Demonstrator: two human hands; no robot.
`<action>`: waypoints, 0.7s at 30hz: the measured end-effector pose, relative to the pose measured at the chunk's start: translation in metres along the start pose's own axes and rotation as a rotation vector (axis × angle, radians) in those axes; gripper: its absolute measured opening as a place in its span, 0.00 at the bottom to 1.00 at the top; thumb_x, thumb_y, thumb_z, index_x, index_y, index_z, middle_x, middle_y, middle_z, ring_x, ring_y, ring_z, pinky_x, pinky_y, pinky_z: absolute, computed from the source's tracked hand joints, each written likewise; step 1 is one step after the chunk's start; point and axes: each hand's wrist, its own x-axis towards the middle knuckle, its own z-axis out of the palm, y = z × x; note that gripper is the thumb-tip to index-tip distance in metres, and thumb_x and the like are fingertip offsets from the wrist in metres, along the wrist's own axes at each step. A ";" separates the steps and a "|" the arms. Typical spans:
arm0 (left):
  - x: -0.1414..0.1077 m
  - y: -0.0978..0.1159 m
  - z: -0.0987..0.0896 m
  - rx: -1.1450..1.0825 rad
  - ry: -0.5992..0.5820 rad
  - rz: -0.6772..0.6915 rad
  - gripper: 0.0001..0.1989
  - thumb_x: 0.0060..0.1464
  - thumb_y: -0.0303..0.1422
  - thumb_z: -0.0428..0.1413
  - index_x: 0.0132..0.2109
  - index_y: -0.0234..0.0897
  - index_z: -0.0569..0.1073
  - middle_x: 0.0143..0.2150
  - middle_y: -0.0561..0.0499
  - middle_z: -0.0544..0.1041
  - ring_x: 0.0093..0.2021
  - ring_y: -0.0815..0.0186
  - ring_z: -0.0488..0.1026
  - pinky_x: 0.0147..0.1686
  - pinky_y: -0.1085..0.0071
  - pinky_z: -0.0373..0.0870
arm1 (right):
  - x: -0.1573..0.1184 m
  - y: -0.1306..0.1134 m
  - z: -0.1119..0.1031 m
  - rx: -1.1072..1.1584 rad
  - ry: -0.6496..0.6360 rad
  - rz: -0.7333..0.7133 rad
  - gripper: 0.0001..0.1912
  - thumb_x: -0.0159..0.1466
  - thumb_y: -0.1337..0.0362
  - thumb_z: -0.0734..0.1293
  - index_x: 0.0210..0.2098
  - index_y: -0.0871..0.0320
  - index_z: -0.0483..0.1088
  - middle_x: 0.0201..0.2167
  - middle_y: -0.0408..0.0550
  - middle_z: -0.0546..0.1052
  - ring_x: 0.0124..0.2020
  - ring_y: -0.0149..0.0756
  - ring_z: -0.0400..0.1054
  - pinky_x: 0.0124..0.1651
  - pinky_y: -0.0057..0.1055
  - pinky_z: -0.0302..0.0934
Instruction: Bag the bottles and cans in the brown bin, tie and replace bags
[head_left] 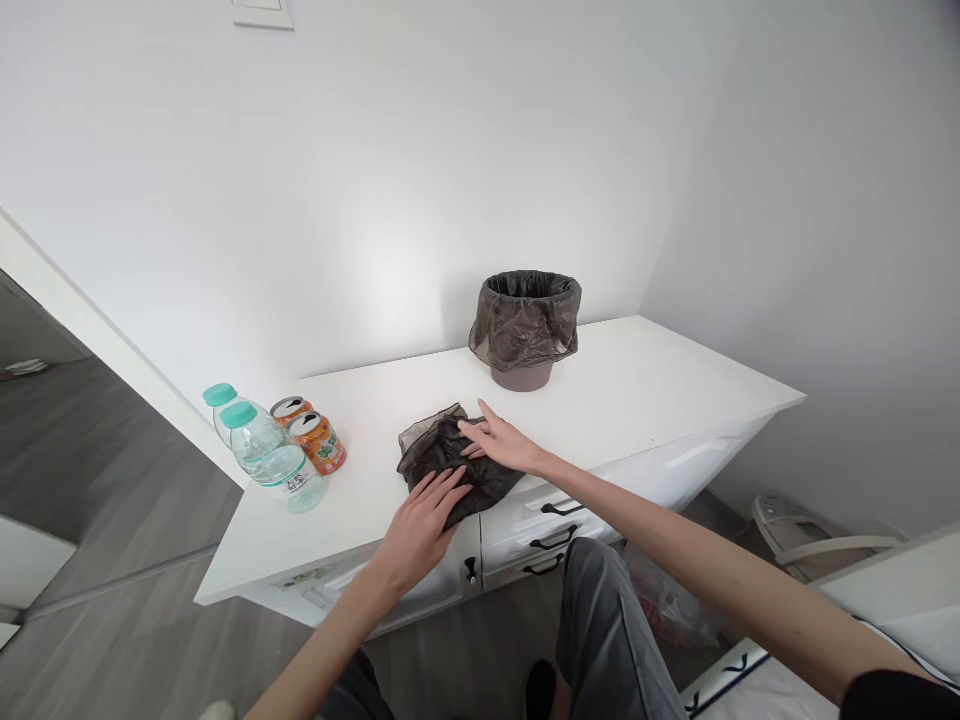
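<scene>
A thin black plastic bag [487, 484] lies crumpled on the white cabinet top, partly hanging over its front edge. My left hand [426, 520] rests on the bag's near left side with its fingers stretched out. On the upper right of the bag is my right hand [501, 440], fingers apart and lying against the plastic. Behind both hands stands a brown trash bin [522, 377], upright, lined with a black bag [525, 325] that is folded down over its rim. What lies inside the bin is hidden.
Two clear plastic bottles with teal caps [281, 465] and two orange drink cans [321, 445] stand at the left end of the cabinet top [660, 370]. Drawers with black handles [555, 543] are below. Walls border the back and right.
</scene>
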 end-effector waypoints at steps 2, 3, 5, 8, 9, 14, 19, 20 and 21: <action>0.003 -0.009 0.002 -0.130 -0.042 -0.159 0.19 0.69 0.36 0.48 0.64 0.47 0.70 0.63 0.46 0.77 0.62 0.53 0.75 0.61 0.52 0.71 | -0.031 -0.003 -0.013 -0.487 -0.077 -0.226 0.46 0.64 0.45 0.73 0.74 0.52 0.54 0.64 0.56 0.74 0.61 0.49 0.71 0.67 0.48 0.62; 0.003 -0.013 0.002 -0.199 -0.041 -0.259 0.18 0.70 0.37 0.46 0.61 0.45 0.71 0.56 0.46 0.81 0.55 0.53 0.79 0.55 0.54 0.76 | -0.045 -0.001 -0.021 -0.690 -0.130 -0.316 0.46 0.61 0.43 0.74 0.72 0.49 0.58 0.65 0.53 0.73 0.66 0.52 0.66 0.69 0.48 0.59; 0.005 -0.018 -0.004 -0.310 -0.007 -0.426 0.19 0.72 0.43 0.43 0.56 0.42 0.73 0.44 0.46 0.83 0.45 0.53 0.82 0.46 0.58 0.78 | -0.063 0.009 -0.035 -0.943 -0.142 -0.427 0.38 0.64 0.43 0.72 0.69 0.46 0.64 0.65 0.51 0.73 0.66 0.54 0.66 0.67 0.47 0.59; 0.016 -0.018 -0.017 -0.381 0.036 -0.520 0.22 0.72 0.46 0.41 0.51 0.38 0.74 0.41 0.46 0.83 0.46 0.52 0.81 0.48 0.57 0.77 | -0.057 0.034 -0.046 -1.039 -0.014 -0.412 0.22 0.73 0.48 0.62 0.62 0.47 0.70 0.54 0.48 0.81 0.52 0.48 0.76 0.55 0.40 0.66; 0.021 -0.015 -0.021 -0.360 0.048 -0.539 0.21 0.71 0.44 0.41 0.52 0.38 0.74 0.43 0.44 0.82 0.47 0.52 0.81 0.48 0.56 0.77 | -0.048 0.041 -0.046 -1.047 0.029 -0.384 0.20 0.74 0.49 0.61 0.60 0.47 0.71 0.51 0.47 0.82 0.49 0.47 0.77 0.52 0.39 0.67; 0.044 0.005 -0.027 0.037 0.282 -0.304 0.21 0.70 0.32 0.42 0.64 0.36 0.68 0.64 0.35 0.74 0.63 0.49 0.73 0.61 0.49 0.69 | 0.003 0.049 -0.033 -1.140 0.113 -0.277 0.15 0.75 0.54 0.61 0.54 0.50 0.73 0.48 0.48 0.83 0.50 0.47 0.77 0.48 0.35 0.64; 0.048 -0.003 0.002 0.176 0.059 0.034 0.27 0.73 0.38 0.43 0.74 0.40 0.58 0.74 0.43 0.64 0.75 0.51 0.56 0.74 0.45 0.49 | 0.007 0.042 -0.028 -1.157 0.166 -0.164 0.15 0.74 0.55 0.62 0.56 0.52 0.68 0.45 0.50 0.82 0.48 0.47 0.76 0.46 0.35 0.64; 0.047 -0.009 0.010 0.184 0.018 0.008 0.28 0.73 0.40 0.43 0.75 0.41 0.58 0.74 0.44 0.63 0.75 0.51 0.56 0.74 0.43 0.47 | 0.005 0.042 -0.028 -1.154 0.195 -0.136 0.15 0.73 0.55 0.62 0.57 0.53 0.67 0.45 0.51 0.82 0.48 0.48 0.76 0.46 0.36 0.64; 0.046 -0.014 0.017 0.188 -0.009 -0.025 0.28 0.73 0.41 0.42 0.75 0.42 0.58 0.75 0.45 0.63 0.75 0.50 0.56 0.74 0.43 0.47 | 0.003 0.042 -0.027 -1.164 0.236 -0.126 0.17 0.73 0.56 0.63 0.58 0.54 0.67 0.46 0.53 0.81 0.48 0.49 0.76 0.47 0.38 0.65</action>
